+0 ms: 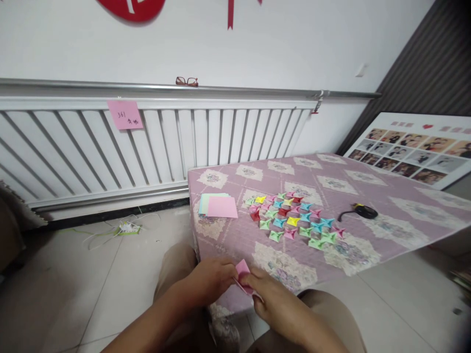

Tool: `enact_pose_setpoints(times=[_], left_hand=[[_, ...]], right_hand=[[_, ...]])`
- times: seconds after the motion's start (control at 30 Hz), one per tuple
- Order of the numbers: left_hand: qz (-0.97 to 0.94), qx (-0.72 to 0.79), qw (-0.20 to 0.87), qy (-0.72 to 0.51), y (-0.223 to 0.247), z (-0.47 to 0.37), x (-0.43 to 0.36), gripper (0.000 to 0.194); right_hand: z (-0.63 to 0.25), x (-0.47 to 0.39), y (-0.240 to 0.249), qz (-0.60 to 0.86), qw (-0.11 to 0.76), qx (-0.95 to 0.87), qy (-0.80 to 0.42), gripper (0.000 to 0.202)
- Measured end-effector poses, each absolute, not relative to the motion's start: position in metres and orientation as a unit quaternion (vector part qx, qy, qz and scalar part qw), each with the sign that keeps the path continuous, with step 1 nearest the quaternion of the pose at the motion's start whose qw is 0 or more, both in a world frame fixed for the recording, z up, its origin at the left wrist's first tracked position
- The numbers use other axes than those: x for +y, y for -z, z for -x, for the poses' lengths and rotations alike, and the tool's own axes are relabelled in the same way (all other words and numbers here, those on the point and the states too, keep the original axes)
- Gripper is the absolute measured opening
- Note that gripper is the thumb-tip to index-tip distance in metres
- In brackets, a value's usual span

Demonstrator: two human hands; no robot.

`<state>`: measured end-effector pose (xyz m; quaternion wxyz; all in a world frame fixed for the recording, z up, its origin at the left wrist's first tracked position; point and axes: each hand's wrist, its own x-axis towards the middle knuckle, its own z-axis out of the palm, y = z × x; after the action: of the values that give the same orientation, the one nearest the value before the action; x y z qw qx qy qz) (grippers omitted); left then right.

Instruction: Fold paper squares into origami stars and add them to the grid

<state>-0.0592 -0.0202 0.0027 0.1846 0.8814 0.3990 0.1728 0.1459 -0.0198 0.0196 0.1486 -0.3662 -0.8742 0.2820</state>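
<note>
A partly folded piece of pink paper (243, 269) is between my two hands at the near edge of the table. My left hand (214, 280) pinches its left side, and my right hand (270, 297) grips its right side, with the thumb over the paper. Beyond them and to the right, several small folded paper pieces (293, 221) in green, pink, blue, yellow and red sit in rows. A stack of square paper sheets (222, 207), pink on top, lies at the table's left side.
The table has a patterned pink cloth (235, 240). A black object with a strap (365, 211) lies at right, near a photo board (412, 149). Behind stands a white radiator (217, 135) with glasses (187, 82) above. A power strip (129, 228) is on the floor.
</note>
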Motion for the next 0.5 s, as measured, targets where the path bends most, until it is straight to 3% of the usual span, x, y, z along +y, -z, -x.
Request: enact_pose_setpoints(times=[0.07,0.2,0.5], left_hand=[[-0.881,0.399,0.19,-0.172,-0.005,0.057,-0.02,0.018],[-0.875,0.4,0.213,-0.169,-0.006,0.054,-0.02,0.012],[-0.798,0.439,0.322,-0.26,-0.003,0.05,-0.023,0.012]], right_hand=[[-0.146,-0.019,-0.017,0.377,0.145,-0.867,-0.293,0.039],[-0.141,-0.016,-0.007,0.395,0.152,-0.861,-0.283,0.008],[-0.14,-0.015,-0.001,0.402,0.203,-0.826,-0.339,0.016]])
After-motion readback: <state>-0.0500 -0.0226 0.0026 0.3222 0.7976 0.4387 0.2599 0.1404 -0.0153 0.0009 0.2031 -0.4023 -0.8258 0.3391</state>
